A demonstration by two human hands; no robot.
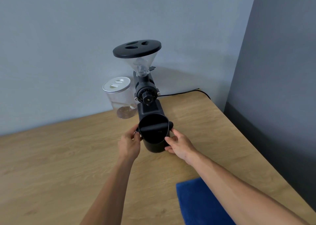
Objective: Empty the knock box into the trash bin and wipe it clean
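A black round knock box (154, 143) with a bar across its open top stands upright on the wooden table (68, 156), just in front of a coffee grinder. My left hand (129, 143) grips its left side at the end of the bar. My right hand (179, 145) grips its right side, fingers curled on the wall. The inside of the box is dark and I cannot tell what it holds. No trash bin is in view.
A black coffee grinder (147, 95) with a clear hopper stands right behind the box. A clear jar (120, 100) with a white lid sits to its left. A blue cloth (201, 204) lies near my right forearm. A black cable (188, 92) runs to the table's far right corner.
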